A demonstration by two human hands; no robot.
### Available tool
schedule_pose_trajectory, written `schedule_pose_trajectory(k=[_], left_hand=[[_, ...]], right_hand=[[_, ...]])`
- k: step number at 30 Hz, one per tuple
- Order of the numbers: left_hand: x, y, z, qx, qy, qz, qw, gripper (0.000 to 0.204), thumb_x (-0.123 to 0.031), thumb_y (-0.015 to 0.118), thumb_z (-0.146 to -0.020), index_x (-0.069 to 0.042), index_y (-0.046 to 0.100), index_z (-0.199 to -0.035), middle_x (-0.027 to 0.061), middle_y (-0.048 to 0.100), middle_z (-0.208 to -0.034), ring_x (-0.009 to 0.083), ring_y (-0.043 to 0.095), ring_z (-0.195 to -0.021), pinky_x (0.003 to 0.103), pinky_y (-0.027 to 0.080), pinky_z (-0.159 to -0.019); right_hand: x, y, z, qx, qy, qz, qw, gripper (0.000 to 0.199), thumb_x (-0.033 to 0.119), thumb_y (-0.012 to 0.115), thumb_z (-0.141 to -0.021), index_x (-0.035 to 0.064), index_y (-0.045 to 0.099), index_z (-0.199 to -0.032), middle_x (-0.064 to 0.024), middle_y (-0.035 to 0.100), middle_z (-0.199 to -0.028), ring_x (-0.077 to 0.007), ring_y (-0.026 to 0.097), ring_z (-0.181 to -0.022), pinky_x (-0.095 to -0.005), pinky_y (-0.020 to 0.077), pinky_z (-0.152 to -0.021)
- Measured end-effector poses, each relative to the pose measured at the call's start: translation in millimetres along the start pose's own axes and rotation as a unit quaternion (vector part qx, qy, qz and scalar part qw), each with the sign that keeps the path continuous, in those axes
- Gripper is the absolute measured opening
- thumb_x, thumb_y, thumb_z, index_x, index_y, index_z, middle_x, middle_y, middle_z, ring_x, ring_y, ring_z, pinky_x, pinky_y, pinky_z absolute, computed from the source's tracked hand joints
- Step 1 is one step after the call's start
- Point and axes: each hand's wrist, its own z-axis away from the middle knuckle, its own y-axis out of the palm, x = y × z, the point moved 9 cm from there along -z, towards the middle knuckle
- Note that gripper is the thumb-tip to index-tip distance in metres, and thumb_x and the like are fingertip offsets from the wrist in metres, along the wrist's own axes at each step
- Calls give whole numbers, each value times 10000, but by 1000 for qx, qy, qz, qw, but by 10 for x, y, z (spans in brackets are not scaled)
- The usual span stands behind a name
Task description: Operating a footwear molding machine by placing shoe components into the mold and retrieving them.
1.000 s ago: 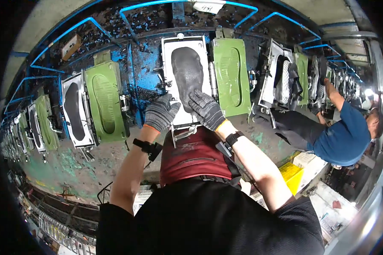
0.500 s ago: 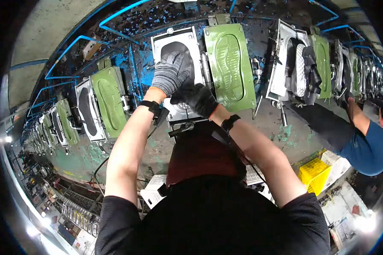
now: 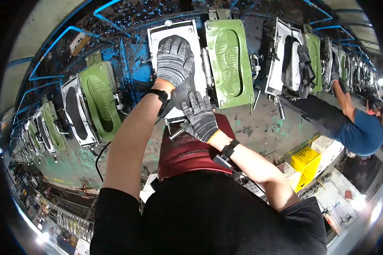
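A pale metal shoe-sole mould lies opened in front of me, with a dark sole-shaped piece in its cavity. My left hand, in a grey striped knit glove, rests flat on the upper part of that piece with its fingers stretched forward. My right hand, gloved the same way, is at the near end of the mould, palm down and fingers spread. It seems to touch the piece's near end or the frame. Hinged on the mould's right is a green lid half with a sole-shaped recess.
Similar moulds stand in a row to the left, and another mould to the right holds dark and white shoe parts. Blue rails run behind. At right, a person in blue works near a yellow crate.
My right hand has turned over from its dark palm side and spread its fingers nearer to me. The left has flattened on the dark piece. The view has shifted slightly.
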Motion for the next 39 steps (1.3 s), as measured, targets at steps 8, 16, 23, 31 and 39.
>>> schedule_pose_trajectory(k=[8,16,23,31,39], left_hand=[[-291,54,14,181,-35,-48,982,961,-683,510,-981,13,345,-1622,277,270,-1694,591,208,-1528,756,113,-1207],[-37,18,-17,137,-23,-3,990,937,-645,566,-944,57,436,-1550,291,332,-1648,562,217,-1525,738,118,-1213],[-74,-143,-244,76,-54,-47,995,863,-653,557,-931,60,557,-1417,271,504,-1489,441,413,-1413,618,199,-1245],[82,-117,-286,-47,-97,37,994,665,-526,721,-869,-6,685,-1283,182,629,-1391,375,518,-1342,512,341,-1207],[-98,-80,-114,-10,-98,66,993,648,-377,659,-973,-15,528,-1495,246,487,-1549,440,433,-1439,516,319,-1239]], right_hand=[[243,-14,-68,44,101,42,993,1099,671,762,-753,6,435,-1565,-356,237,-1666,-562,182,-1547,-703,92,-1247],[240,53,-88,150,59,67,985,1259,510,877,-647,33,265,-1638,-375,193,-1667,-564,165,-1555,-704,109,-1245],[197,87,-28,154,28,24,987,1157,556,831,-702,48,332,-1614,-389,193,-1659,-597,155,-1541,-745,81,-1223],[60,-73,21,156,6,-22,987,1043,485,764,-771,66,345,-1629,-311,203,-1704,-515,163,-1581,-733,73,-1230],[22,-111,68,199,0,5,980,1167,601,806,-740,50,309,-1642,-290,165,-1722,-491,115,-1598,-714,58,-1237]])
